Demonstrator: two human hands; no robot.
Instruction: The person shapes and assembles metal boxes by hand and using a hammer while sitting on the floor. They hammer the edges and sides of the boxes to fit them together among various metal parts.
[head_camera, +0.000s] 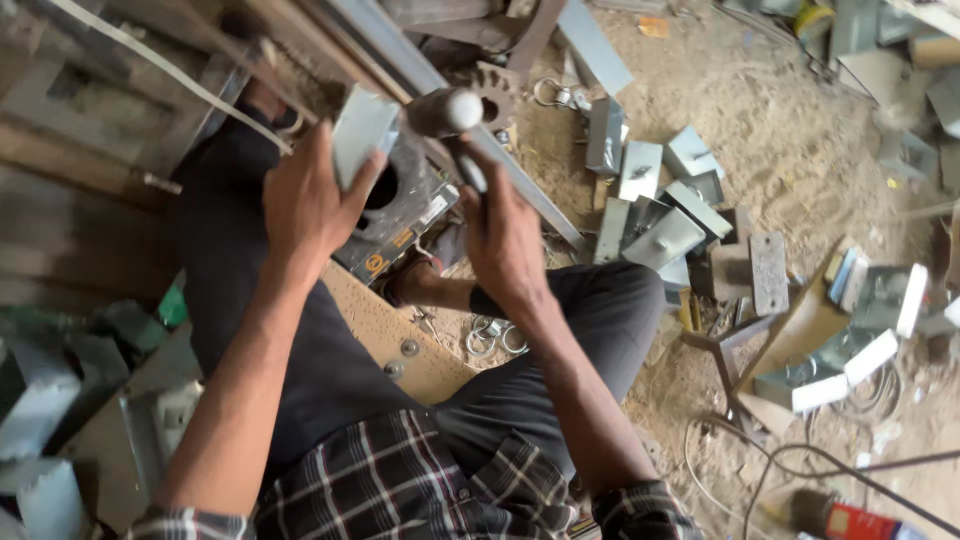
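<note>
Presently, the left hand (305, 200) grips a bent sheet-metal bracket (362, 128), fingers wrapped around its lower edge, holding it upright above the dark metal block (400, 205) that sits just beyond both hands. The right hand (503, 235) is closed around the handle of a hammer (447, 110), whose rounded head is raised just to the right of the bracket and close to the left thumb.

Hazards, judged from this position:

1. Finger strike. The left fingertips lie close beside the hammer head. A blow that drifts left would likely land on the thumb or knuckles rather than the bracket.
2. Bracket slip. The bracket is held by one edge only and is not clamped. An off-centre hit could twist it out of the grip; its cut edges could slice the palm.
3. Glancing blow. The hammer head appears blurred, so its exact angle cannot be told. A tilted face may skid off the thin metal toward the leg directly below the hands.
4. Unstable support. The block rests on loose sandy ground (790, 150). It may shift under impact.
5. Clutter. A pile of finished brackets (650, 200) lies near the right hand, to its right; a rebounding part could scatter them.
</note>
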